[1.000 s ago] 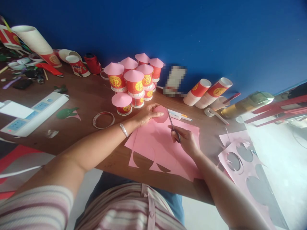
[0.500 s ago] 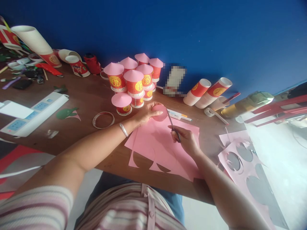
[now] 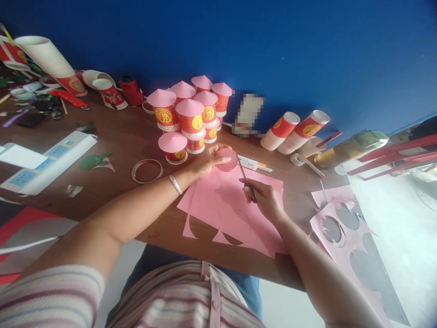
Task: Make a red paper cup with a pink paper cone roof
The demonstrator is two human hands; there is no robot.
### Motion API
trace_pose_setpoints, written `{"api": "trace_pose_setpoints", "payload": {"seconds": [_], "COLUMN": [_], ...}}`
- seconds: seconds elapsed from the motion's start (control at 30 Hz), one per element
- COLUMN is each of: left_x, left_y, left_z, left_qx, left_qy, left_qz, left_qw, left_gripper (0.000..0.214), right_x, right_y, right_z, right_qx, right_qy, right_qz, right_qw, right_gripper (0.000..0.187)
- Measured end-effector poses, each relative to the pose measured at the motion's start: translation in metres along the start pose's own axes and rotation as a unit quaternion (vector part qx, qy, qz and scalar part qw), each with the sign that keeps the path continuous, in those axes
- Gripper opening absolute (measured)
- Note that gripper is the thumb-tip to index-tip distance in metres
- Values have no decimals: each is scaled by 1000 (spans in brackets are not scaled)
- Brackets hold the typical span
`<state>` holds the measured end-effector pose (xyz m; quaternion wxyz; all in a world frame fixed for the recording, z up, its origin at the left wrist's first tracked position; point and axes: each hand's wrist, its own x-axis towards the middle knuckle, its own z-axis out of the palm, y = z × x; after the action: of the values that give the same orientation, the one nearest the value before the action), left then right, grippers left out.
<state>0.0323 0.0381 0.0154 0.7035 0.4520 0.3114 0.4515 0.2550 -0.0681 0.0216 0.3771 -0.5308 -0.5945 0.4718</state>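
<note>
My left hand [image 3: 212, 162] pinches a round pink paper disc [image 3: 228, 165] by its left side, thumb on top. In my right hand [image 3: 262, 196] is a pair of scissors [image 3: 246, 180], its dark blades pointing up to the disc's right edge. Whether the blades touch the paper I cannot tell. Beneath both hands lie pink paper sheets [image 3: 235, 212], with curved pieces cut from their near edge. Behind my left hand, paper cups with pink cone roofs [image 3: 190, 119] stand in a stacked group.
A power strip [image 3: 51, 159], a tape roll [image 3: 146, 171] and a green paper piece [image 3: 94, 161] lie left. Stacked cups [image 3: 312, 125] and a gold bottle [image 3: 351, 148] are at the back right. Pink offcuts with round holes [image 3: 341, 246] cover the right side. A blue wall [image 3: 218, 41] rises behind.
The pink disc has tilted slightly in my left hand and shows a little rounder. My right hand and the scissors have hardly moved.
</note>
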Motion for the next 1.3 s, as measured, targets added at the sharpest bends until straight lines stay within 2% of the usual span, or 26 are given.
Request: {"api": "trace_pose_setpoints", "payload": {"seconds": [0.37, 0.6, 0.83, 1.1, 1.3], "left_x": [0, 2, 3, 0, 1], "left_y": [1, -2, -4, -1, -1], "left_z": [2, -1, -1, -1, -2], "left_qx": [-2, 7, 14, 33, 35], "left_qy": [14, 7, -11, -14, -13], "left_qz": [-3, -2, -2, -15, -8], "left_qw": [1000, 1000, 1000, 999, 999], "left_gripper": [59, 59, 58, 56, 57], "right_x": [0, 1, 1, 2, 1], "right_y": [1, 3, -1, 2, -2], "right_z": [0, 1, 0, -1, -2], "right_qx": [-9, -12, -28, -9, -23], "right_qy": [1, 6, 10, 9, 5], "right_qz": [7, 7, 6, 8, 5], "right_qw": [1000, 1000, 1000, 1000, 1000], "right_gripper": [50, 46, 52, 41, 47]}}
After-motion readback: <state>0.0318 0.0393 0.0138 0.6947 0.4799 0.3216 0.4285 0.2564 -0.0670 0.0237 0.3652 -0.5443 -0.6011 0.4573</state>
